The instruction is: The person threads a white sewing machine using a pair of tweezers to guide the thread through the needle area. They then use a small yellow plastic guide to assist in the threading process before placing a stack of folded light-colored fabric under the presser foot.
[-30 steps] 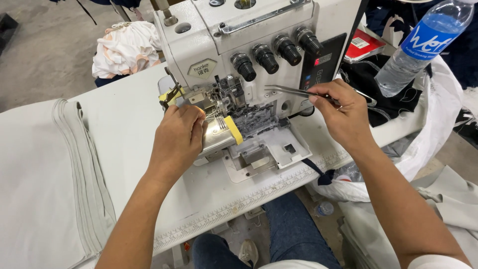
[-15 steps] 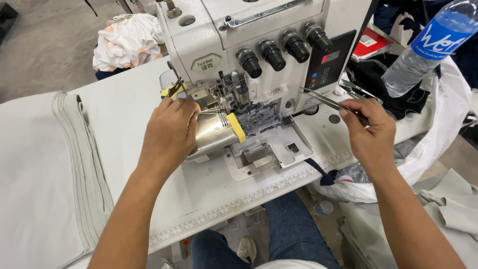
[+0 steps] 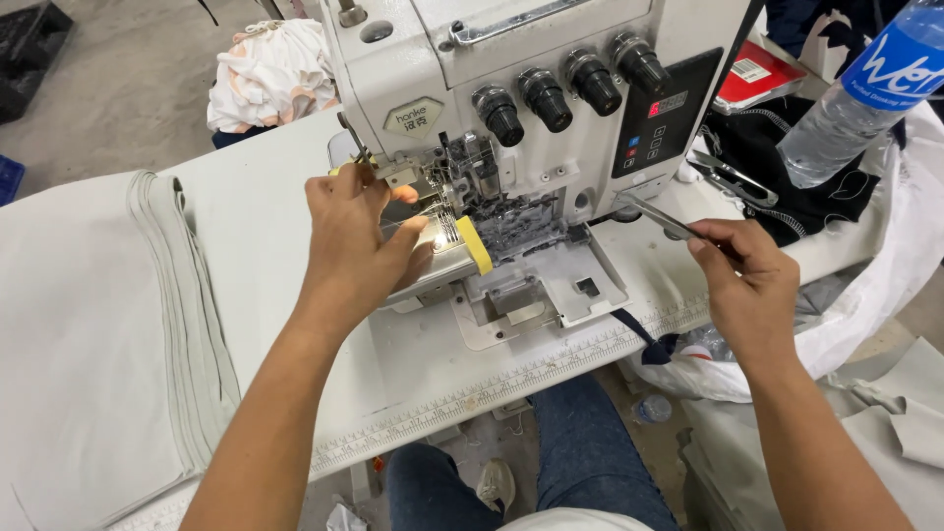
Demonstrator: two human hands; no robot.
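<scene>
A white overlock sewing machine [image 3: 511, 59] with three black tension knobs stands on a white table [image 3: 256, 226]. My left hand [image 3: 354, 241] rests on the machine's shiny front cover by the presser foot, fingers pinched near the needle area, where a thin thread seems to run. My right hand [image 3: 747, 280] is off to the right of the machine, above the table edge. It grips a pair of metal tweezers [image 3: 654, 216] whose tips point left toward the machine base.
A stack of folded grey fabric [image 3: 167, 295] lies at the left. Behind are a crumpled white cloth [image 3: 270, 74], a clear water bottle [image 3: 855, 98], a red box [image 3: 762, 74] and dark cloth [image 3: 787, 187]. White and grey fabric [image 3: 885, 295] hangs at the right.
My right hand has drawn the tweezers away from the needle area, down and to the right. My left hand stays on the front cover.
</scene>
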